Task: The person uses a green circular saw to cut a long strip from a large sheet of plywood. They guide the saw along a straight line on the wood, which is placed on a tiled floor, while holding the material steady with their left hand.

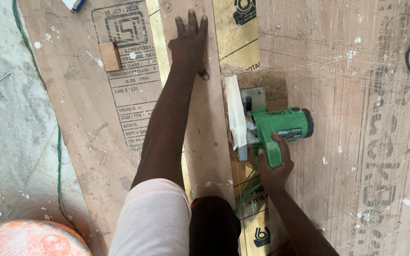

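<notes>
green circular saw [274, 130] mid-board on yellow-faced plywood strip [236, 28], blade pointing up-frame, long axis along strip | cut seems done behind saw, upper length uncut | right hand [274, 161] wrapped round handle | left hand [189, 40] spread flat on plywood plank [209, 142] | small wood block [110, 56] left

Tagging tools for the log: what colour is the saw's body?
Green, with a black end cap, on the saw gripped by the right hand. Head view shows it best.
</notes>
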